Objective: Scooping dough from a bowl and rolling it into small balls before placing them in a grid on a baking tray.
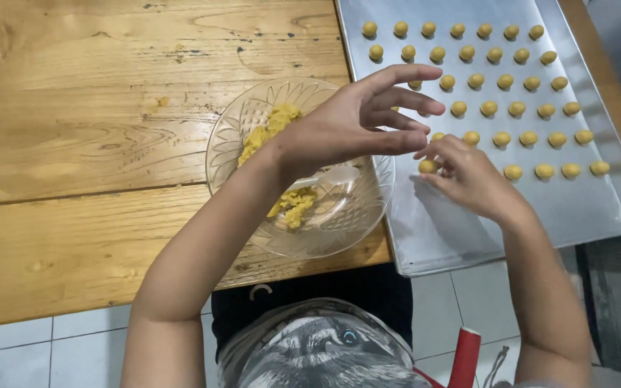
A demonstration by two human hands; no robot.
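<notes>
Between right hand point(468, 176) fingertips sits a dough ball point(427, 166), grip closed.

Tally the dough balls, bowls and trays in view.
Yellow dough balls: 36 visible, one held in the right hand; the left hand may hide more
Glass bowl: 1
Metal tray: 1
Total: 38

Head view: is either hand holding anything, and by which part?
The right hand pinches a small yellow dough ball by its sides at the fingertips, over the metal tray. The left hand is open and empty.
</notes>
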